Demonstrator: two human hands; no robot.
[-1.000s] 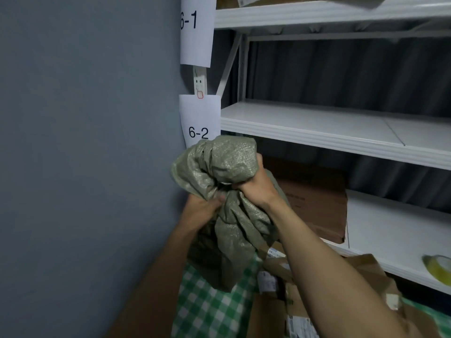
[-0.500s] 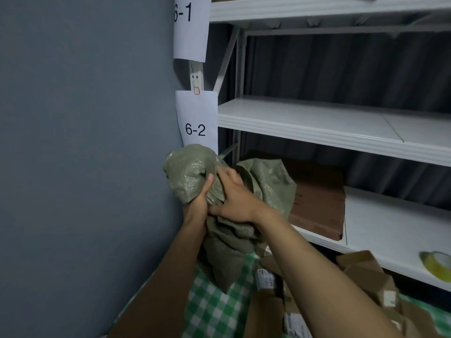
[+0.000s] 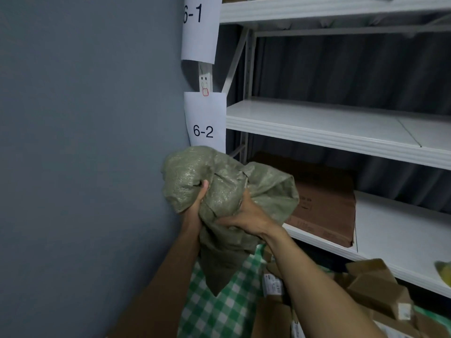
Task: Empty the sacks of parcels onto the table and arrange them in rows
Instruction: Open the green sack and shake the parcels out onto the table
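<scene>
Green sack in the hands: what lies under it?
Below the green sack lie a green checked tablecloth and cardboard parcels. The part of the cloth directly behind the sack is hidden.

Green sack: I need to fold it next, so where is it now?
Head view, centre: the sack is bunched between the left hand and right hand, above the checked tablecloth, just below the 6-2 label.

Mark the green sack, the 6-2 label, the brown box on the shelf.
green sack [image 3: 190,169]: head view, upper left bulge of fabric.
6-2 label [image 3: 203,131]: head view, on the printed digits.
brown box [image 3: 324,211]: head view, front face.
</scene>
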